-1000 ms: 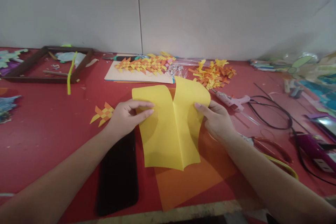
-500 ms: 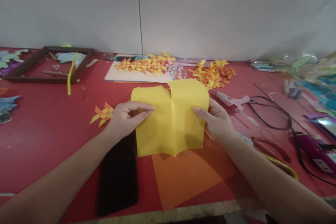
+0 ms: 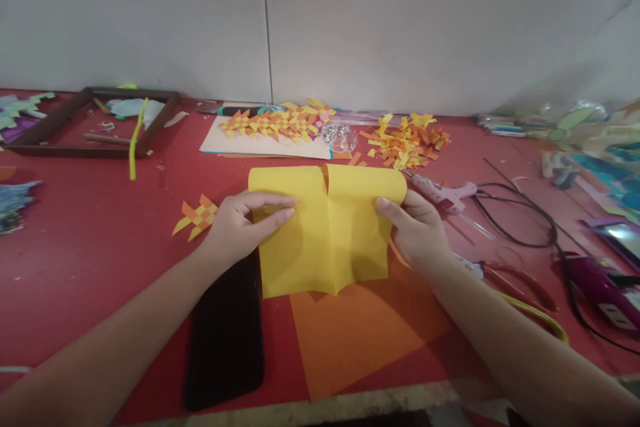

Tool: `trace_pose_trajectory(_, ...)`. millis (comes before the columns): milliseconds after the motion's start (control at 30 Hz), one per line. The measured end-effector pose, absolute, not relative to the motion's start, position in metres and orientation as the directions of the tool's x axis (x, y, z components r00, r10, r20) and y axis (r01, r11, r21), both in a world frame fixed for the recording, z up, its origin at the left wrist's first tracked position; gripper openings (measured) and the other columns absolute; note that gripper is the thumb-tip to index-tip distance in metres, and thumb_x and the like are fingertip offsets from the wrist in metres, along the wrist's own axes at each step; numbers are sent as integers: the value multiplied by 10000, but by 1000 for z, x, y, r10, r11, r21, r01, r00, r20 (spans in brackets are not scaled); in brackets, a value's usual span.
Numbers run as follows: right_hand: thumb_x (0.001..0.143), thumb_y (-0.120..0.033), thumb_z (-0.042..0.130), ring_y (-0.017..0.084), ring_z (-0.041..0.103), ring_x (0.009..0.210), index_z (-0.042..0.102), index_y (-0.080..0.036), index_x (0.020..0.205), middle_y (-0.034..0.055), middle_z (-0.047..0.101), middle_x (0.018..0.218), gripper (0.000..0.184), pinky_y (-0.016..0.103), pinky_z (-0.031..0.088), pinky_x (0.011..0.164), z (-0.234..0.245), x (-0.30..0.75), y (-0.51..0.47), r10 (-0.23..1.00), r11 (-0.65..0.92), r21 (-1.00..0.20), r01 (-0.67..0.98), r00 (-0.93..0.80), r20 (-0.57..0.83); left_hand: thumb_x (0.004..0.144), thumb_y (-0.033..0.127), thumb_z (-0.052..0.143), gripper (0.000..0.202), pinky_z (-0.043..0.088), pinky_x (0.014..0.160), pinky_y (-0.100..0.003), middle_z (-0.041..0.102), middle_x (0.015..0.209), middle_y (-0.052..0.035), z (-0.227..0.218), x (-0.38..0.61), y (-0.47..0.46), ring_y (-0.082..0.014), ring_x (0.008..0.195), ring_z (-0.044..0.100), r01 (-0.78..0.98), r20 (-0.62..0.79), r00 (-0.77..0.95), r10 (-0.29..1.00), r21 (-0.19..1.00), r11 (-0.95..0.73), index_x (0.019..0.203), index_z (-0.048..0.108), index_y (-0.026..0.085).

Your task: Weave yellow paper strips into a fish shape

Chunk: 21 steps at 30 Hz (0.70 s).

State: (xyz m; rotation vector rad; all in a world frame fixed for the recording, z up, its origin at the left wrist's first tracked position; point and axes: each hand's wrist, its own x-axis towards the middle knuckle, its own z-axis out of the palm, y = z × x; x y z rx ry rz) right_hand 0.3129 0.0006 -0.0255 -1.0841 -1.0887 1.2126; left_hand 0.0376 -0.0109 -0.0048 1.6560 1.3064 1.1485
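Note:
A sheet of yellow paper is held up between my hands, with a crease down its middle and a short split at its top edge. My left hand pinches its left side, thumb and fingers closed on it. On the right side, my right hand grips it with the thumb in front and the fingers behind. Below the yellow sheet, orange paper lies on the red table. A black phone rests under my left forearm, and a small woven orange-and-yellow paper fish lies beside my left wrist.
Woven paper pieces lie on a white pad at the back, near a pile of paper scraps. To the right are a pink glue gun with its cord and red-handled pliers. A brown frame sits back left.
The right half of the yellow paper has come down at its top and opened out, with my right hand shifting slightly right. My left hand stays almost where it was.

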Motion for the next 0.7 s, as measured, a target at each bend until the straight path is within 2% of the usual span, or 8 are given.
trace_pose_trajectory(367,744,-349,803,243,733,902,745,-269,954,26,777,1012,232,410,601,820,-25,311,1,995,92,-981,-168,52,84,771,362,763,214,587,848,-295,780,1003,-59,-6,39,-9,-217,946,723,302,197,68,978,930,-208,933,790,223)
trace_pose_trajectory(533,765,-398,776,252,729,931,718,-266,963,33,769,1030,245,430,600,842,-23,311,2,991,130,-984,-124,57,124,774,385,760,268,554,930,-336,763,1069,-71,-9,36,-7,-233,1021,698,295,188,66,980,934,-199,982,773,217)
trace_pose_trajectory(600,772,-417,766,246,728,936,682,-283,1023,26,760,1055,297,417,611,814,-21,311,0,991,132,-987,-94,46,128,760,377,775,352,512,1001,-344,728,1169,-68,-10,34,-7,-236,1107,661,317,211,120,970,918,-238,1077,741,228)
trace_pose_trajectory(700,699,-359,833,231,719,961,595,-319,1184,19,732,1130,542,362,618,774,-20,311,-2,990,141,-990,10,14,141,760,341,777,438,473,1049,-334,686,1251,-60,-10,34,-8,-224,1162,628,349,242,204,949,888,-301,1175,684,236)
